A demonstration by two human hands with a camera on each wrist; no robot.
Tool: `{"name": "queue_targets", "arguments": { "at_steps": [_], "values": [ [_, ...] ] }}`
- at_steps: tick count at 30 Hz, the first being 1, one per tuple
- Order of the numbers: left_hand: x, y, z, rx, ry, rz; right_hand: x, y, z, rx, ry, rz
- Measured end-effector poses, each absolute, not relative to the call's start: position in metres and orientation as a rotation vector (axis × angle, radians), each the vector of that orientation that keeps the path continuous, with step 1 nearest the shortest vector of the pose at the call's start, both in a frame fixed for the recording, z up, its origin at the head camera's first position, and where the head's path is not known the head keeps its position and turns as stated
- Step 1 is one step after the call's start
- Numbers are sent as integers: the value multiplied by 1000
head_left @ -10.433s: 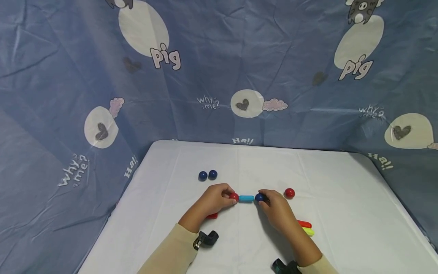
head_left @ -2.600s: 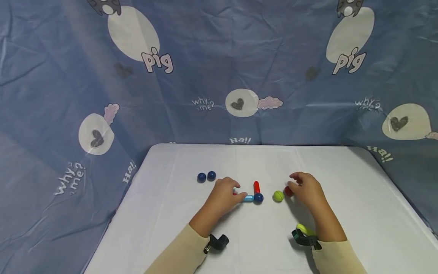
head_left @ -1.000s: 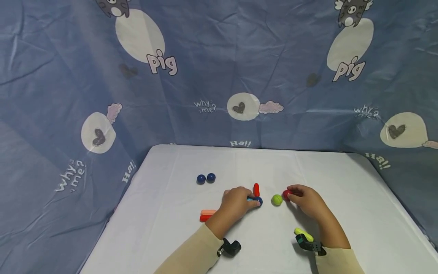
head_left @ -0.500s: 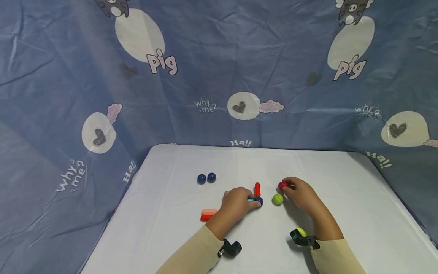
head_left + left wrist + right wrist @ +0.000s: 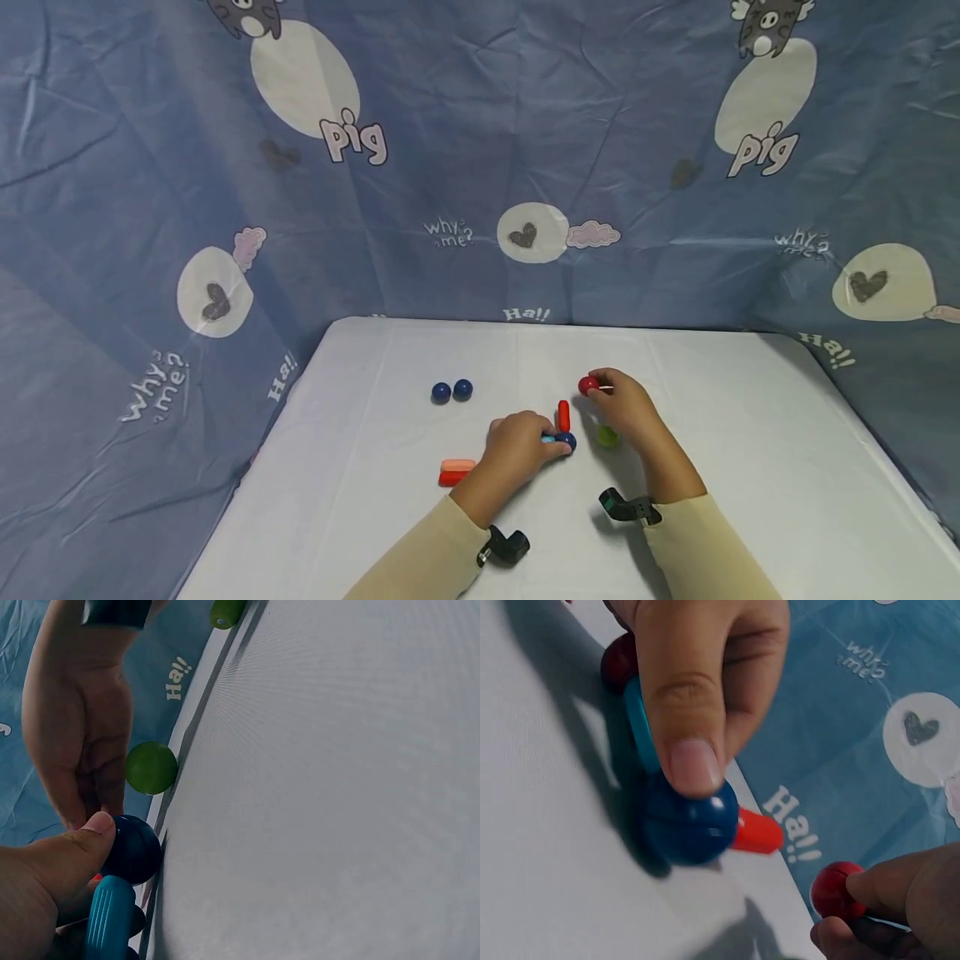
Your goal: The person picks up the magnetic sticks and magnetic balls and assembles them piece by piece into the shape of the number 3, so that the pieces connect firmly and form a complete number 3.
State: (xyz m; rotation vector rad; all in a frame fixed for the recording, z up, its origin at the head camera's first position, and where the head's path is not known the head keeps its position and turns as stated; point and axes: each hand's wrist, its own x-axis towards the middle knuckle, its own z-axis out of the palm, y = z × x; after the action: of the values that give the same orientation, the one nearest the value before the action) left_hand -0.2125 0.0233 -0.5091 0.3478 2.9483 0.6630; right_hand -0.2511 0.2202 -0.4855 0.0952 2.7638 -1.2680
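Note:
My left hand pinches a dark blue ball, its thumb on top of it. A light blue rod runs from that ball to a red ball, mostly covered by the left hand in the head view. From the dark blue ball a red rod points toward the table's far side. My right hand holds another red ball between thumb and fingers, raised just beyond the red rod's far end and apart from it.
A green ball lies beneath the right hand. Two dark blue balls sit at back left. A salmon rod and a red rod lie by the left forearm. A yellow-green rod shows in the left wrist view.
The right hand has gripped the red ball, lifted it off the table and carried it left and away, past the green ball. Over the last second the left hand has stayed on the dark blue ball.

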Motion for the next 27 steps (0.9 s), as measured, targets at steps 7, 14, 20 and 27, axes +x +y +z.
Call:
{"name": "queue_targets", "arguments": {
  "at_steps": [7, 14, 20, 27],
  "values": [
    [-212, 22, -511, 369, 2979, 662, -260, 202, -488, 97, 2758, -1324],
    [-210, 22, -511, 393, 2973, 679, -262, 191, -492, 69, 2741, -1326],
    [-210, 22, -512, 419, 2986, 669, -261, 188, -493, 71, 2749, -1308],
    [-212, 20, -513, 424, 2998, 656, -260, 187, -494, 27, 2753, -1278]
  ]
}}
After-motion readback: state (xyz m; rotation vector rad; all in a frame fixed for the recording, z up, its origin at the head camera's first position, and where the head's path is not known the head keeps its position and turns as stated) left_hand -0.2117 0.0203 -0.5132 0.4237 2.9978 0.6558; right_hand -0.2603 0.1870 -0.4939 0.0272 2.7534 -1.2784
